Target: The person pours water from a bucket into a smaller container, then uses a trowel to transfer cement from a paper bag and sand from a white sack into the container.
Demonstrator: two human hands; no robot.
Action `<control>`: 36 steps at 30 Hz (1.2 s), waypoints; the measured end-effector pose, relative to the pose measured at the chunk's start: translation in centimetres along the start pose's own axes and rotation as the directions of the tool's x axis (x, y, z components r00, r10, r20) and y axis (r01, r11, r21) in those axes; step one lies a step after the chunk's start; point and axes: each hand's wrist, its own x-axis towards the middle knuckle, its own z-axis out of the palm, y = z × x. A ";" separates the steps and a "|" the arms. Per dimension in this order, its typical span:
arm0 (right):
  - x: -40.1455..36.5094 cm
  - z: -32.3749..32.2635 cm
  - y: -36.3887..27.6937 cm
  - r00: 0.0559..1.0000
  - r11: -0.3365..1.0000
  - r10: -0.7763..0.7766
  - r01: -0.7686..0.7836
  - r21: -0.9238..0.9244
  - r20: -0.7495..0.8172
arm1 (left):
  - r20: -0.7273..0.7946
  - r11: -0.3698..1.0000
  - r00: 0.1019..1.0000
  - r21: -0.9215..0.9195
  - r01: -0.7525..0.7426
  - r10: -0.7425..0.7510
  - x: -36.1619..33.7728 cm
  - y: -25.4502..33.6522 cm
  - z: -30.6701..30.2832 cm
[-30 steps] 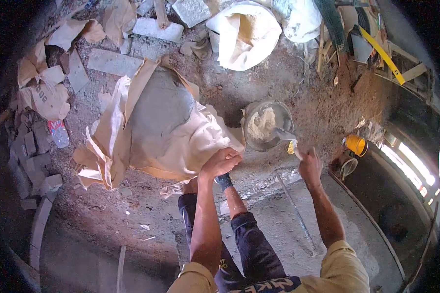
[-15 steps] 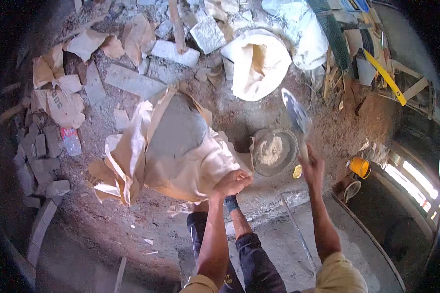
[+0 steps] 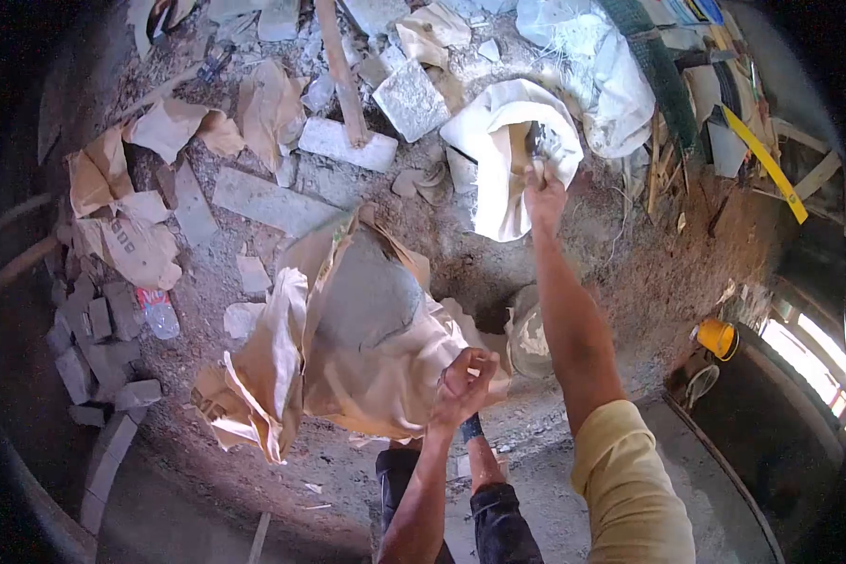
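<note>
My right hand (image 3: 543, 193) grips a trowel (image 3: 556, 148) by its handle, with the blade inside the mouth of a white sack (image 3: 500, 202). Loosely curled, my left hand (image 3: 462, 383) hovers at the near edge of an opened brown paper bag (image 3: 357, 376); nothing shows between its fingers. Grey powder (image 3: 362, 291) fills the bag's opening. Beside the bag, a round bucket (image 3: 528, 350) is partly hidden behind my right forearm.
Torn brown paper (image 3: 127, 249), concrete blocks (image 3: 348, 144) and a wooden handle (image 3: 341, 70) lie on the far side. Stacked bricks (image 3: 94, 324) and a plastic bottle (image 3: 160, 315) are at left. A yellow bucket (image 3: 716, 338) stands at right, below a yellow strip (image 3: 766, 164).
My right hand has swung the trowel forward and left, from above the bucket into the white sack. My left hand has lifted slightly and its fingers have loosened. The view has shifted a little.
</note>
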 end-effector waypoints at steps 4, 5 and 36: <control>-1.1 0.3 1.0 0.991 0.953 -0.126 0.105 0.284 0.055 | -0.253 0.987 0.956 0.100 -0.126 0.148 2.6 8.5 -0.9; -0.9 0.2 0.9 0.981 0.972 -0.029 -0.016 0.233 0.190 | -0.305 0.964 0.927 0.216 -0.158 0.220 5.7 10.8 -0.9; -0.4 -11.0 -2.9 0.709 0.603 0.295 -0.658 0.451 0.641 | -0.120 0.587 0.744 0.700 -0.406 0.658 18.8 24.3 -1.7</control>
